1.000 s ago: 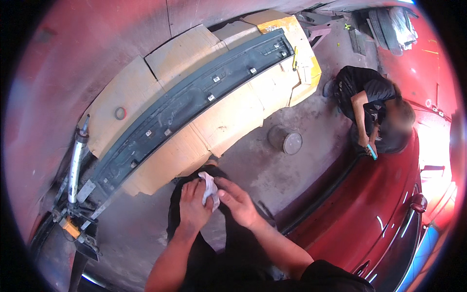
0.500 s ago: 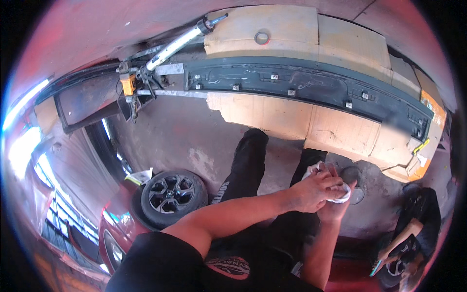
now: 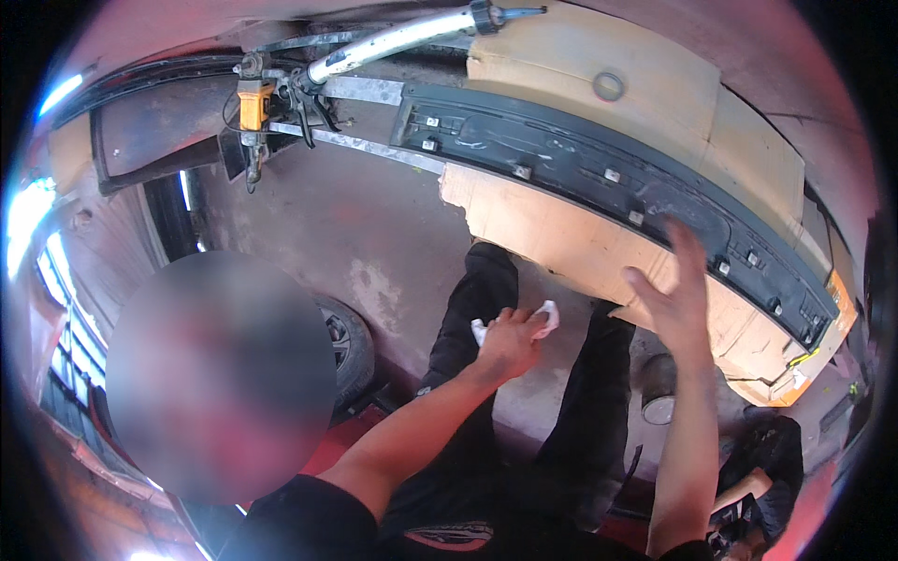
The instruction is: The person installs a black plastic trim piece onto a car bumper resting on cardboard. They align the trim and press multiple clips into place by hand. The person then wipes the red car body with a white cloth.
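My left hand (image 3: 511, 344) is closed round a crumpled white cloth (image 3: 548, 316), whose ends stick out on both sides of the fist. It is held above the floor, in front of my legs. My right hand (image 3: 675, 304) is empty, its fingers spread, over the cardboard (image 3: 533, 229) at the panel's near edge; whether it touches anything I cannot tell. The long dark grey panel (image 3: 561, 140) lies on cardboard laid over a metal-railed stand, with several small light clips along it.
A sealant gun (image 3: 393, 45) and a yellow-black tool (image 3: 253, 107) sit at the stand's left end. A tape roll (image 3: 608, 87) and a yellow cutter (image 3: 803, 357) lie on cardboard. A bucket (image 3: 659, 388), a wheel (image 3: 348, 341) and a person (image 3: 772, 467) are nearby. A blurred disc covers the lower left.
My hands have parted from around the cloth. The left has moved left with it, while the right has opened and gone up toward the panel. The view has shifted.
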Action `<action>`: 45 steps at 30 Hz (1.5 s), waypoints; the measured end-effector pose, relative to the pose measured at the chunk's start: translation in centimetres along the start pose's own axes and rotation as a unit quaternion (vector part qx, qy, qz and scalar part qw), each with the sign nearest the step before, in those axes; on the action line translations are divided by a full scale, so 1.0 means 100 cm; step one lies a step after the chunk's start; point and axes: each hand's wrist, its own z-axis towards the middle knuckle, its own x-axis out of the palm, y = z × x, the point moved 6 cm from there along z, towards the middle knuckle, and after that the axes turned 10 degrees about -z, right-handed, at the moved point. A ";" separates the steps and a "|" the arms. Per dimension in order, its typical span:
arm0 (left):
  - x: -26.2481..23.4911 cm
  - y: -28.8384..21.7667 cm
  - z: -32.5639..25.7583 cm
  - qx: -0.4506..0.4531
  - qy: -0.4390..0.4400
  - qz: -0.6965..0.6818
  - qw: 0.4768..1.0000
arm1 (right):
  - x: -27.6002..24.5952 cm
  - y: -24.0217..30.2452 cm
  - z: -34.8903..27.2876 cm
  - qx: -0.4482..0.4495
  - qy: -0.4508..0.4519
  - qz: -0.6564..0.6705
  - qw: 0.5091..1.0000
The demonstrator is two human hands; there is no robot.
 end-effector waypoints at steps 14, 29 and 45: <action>-0.186 0.234 -0.020 -0.150 -0.082 -0.037 0.985 | 0.212 0.126 0.107 -0.174 -0.048 -0.323 0.929; -0.326 0.151 0.140 0.132 -0.397 0.060 0.906 | 0.181 0.089 0.160 -0.050 -0.129 -0.403 0.904; -0.326 0.124 0.169 0.139 -0.236 0.256 0.927 | 0.192 0.070 0.163 0.014 -0.078 -0.440 0.895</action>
